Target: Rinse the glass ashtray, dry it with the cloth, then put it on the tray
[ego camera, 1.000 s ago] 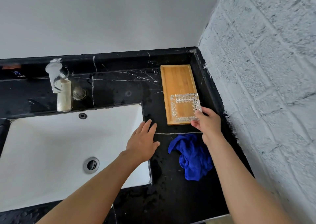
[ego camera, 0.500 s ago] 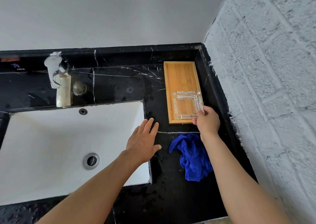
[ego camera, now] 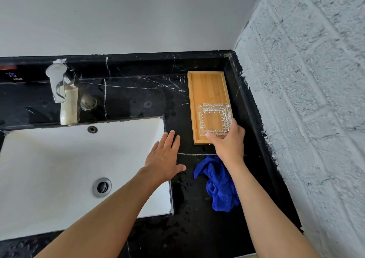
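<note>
Black counter (ego camera: 128, 98): right hand (ego camera: 230, 143) grips ashtray (ego camera: 214, 119) over tray (ego camera: 207, 88); cloth (ego camera: 219, 186) nearby.

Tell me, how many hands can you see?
2. The left hand lies flat on the black marble counter at the white sink's corner. The right hand grips the square clear glass ashtray on the rectangular wooden tray.

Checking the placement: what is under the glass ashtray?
The wooden tray shows through the glass ashtray, at its near end. The right hand grips the near edge, covering that corner, so full contact cannot be confirmed.
</note>
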